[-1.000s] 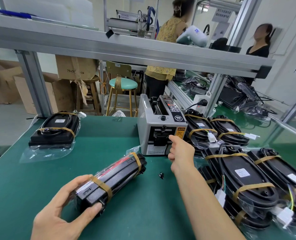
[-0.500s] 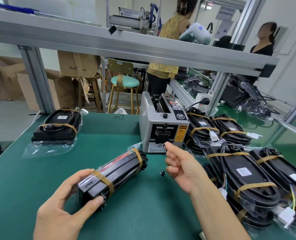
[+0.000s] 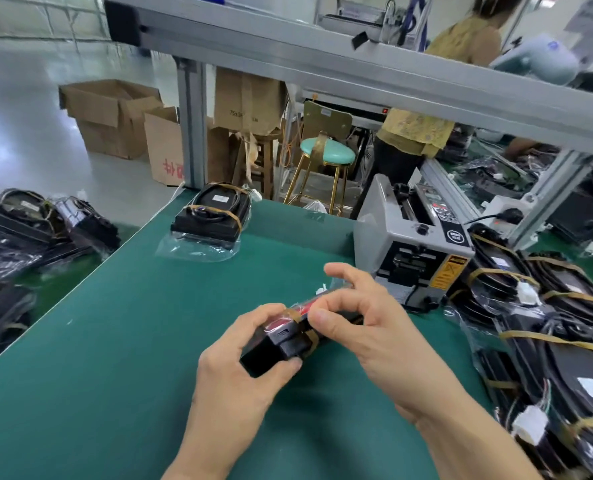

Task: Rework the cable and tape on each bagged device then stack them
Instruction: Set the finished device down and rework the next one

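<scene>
Two hands, left hand [image 3: 239, 372] and right hand [image 3: 367, 327], fingers curled around one bagged device [image 3: 288, 336].

Between my two hands [image 3: 239, 379] I had one bagged device [image 3: 289, 336]. One more [image 3: 213, 216] sat far ahead of my left hand, one tape dispenser [image 3: 409, 251] stood beyond my right hand [image 3: 371, 337], and a pile too tangled to count [image 3: 558, 341] lay to its right.
</scene>
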`<state>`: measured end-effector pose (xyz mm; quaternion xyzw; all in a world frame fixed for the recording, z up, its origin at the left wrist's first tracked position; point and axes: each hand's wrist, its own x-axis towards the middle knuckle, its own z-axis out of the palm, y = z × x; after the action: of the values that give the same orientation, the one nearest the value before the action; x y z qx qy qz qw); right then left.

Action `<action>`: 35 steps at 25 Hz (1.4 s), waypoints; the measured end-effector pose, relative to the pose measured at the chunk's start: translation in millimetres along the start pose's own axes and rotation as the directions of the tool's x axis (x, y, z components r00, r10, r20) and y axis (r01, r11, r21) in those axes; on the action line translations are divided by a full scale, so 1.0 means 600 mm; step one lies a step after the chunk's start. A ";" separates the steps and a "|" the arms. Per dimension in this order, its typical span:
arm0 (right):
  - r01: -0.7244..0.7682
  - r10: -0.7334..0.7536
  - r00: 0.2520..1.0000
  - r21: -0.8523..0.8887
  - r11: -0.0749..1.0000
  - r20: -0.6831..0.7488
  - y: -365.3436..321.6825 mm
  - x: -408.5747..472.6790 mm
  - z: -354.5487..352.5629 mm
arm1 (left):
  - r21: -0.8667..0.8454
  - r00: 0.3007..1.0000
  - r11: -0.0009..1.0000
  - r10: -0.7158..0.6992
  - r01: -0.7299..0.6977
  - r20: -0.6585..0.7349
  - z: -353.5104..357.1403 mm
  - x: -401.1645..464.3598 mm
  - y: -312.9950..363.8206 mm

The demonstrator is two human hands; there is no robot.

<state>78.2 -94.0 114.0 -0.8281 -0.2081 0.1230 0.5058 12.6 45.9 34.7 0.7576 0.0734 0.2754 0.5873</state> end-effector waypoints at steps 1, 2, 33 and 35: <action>-0.001 0.001 1.000 -0.019 1.000 0.002 0.000 0.000 0.006 | 0.001 1.000 1.000 0.001 -0.001 -0.005 0.001 0.000 0.001; 0.004 -0.004 1.000 -0.029 1.000 0.007 0.000 -0.001 0.012 | 0.003 1.000 1.000 0.003 -0.003 -0.008 0.002 -0.001 0.002; 0.014 -0.025 0.994 -0.099 0.995 -0.109 -0.003 -0.002 0.062 | -0.052 1.000 0.999 0.000 -0.001 -0.020 -0.001 0.003 0.002; 0.015 -0.026 0.994 -0.103 0.995 -0.105 -0.002 -0.002 0.063 | -0.061 1.000 0.998 -0.006 0.005 -0.022 -0.001 0.003 0.002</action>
<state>61.4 -64.5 97.7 -0.8561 -0.1955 0.0625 0.4744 13.4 47.0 36.5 0.7358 0.0737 0.2843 0.6102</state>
